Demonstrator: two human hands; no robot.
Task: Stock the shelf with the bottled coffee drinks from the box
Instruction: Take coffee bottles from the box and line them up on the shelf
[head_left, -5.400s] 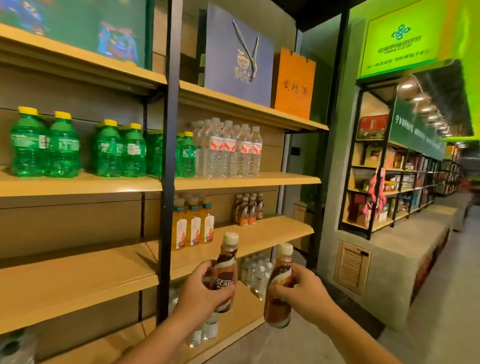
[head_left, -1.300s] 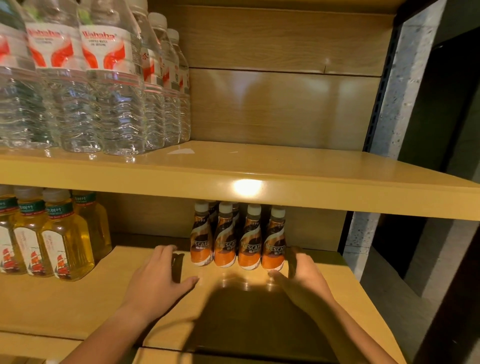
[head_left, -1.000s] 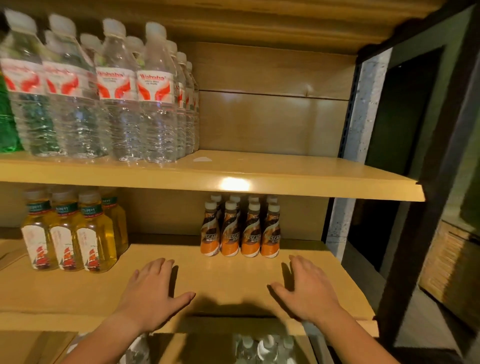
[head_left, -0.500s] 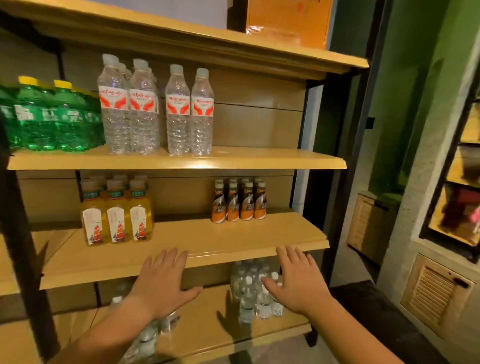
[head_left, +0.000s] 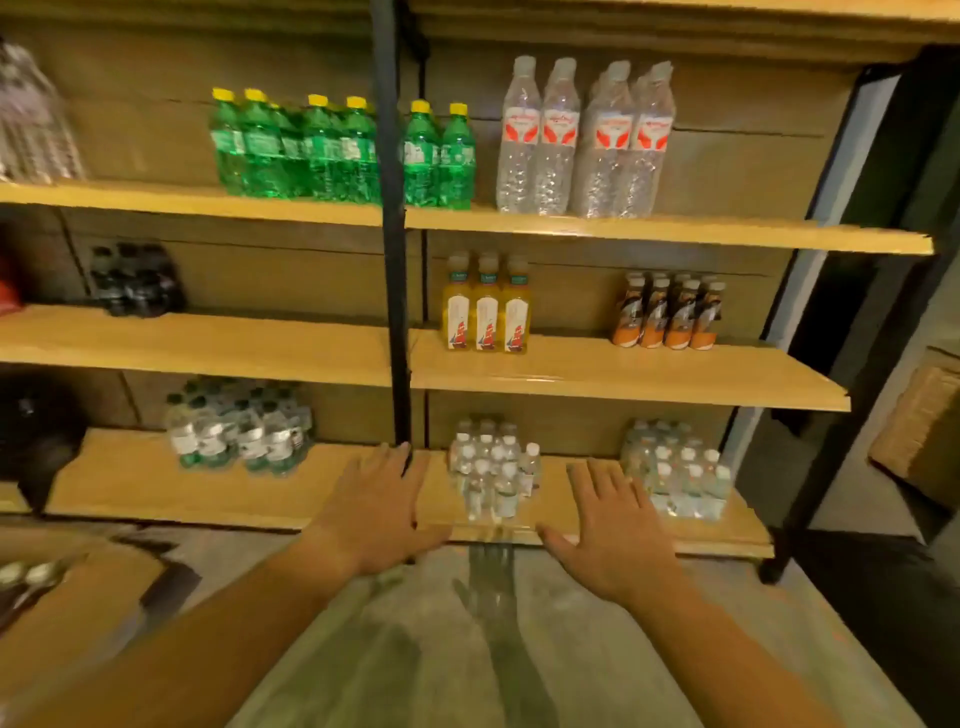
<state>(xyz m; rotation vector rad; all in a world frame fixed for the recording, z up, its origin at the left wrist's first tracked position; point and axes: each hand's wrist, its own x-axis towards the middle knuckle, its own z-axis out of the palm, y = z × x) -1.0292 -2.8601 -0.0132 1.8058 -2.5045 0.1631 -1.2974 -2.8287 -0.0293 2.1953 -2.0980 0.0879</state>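
Hands: left hand (head_left: 382, 512) & right hand (head_left: 613, 530) spread flat, nothing held.
Coffee bottles (head_left: 667, 314): middle shelf (head_left: 623, 376), right end, near back.
Box (head_left: 78, 597): bottom-left corner of view.
Tip: turn left to box, take 2 upright, by the body.

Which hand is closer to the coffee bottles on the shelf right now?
Right. The right hand is open, below and slightly left of the coffee bottles; the left hand is open, further left.

Coffee drink bottles (head_left: 667, 314), middle shelf (head_left: 623, 371), right end: four in the front row, more behind, not countable.
Yellow drink bottles (head_left: 487, 306), same shelf, left end: three.
Green bottles (head_left: 337, 150), upper shelf: six yellow caps showing.
Large water bottles (head_left: 584, 140): four in front.
Small water bottles, bottom shelf: three clusters, uncountable.
Hands: two.
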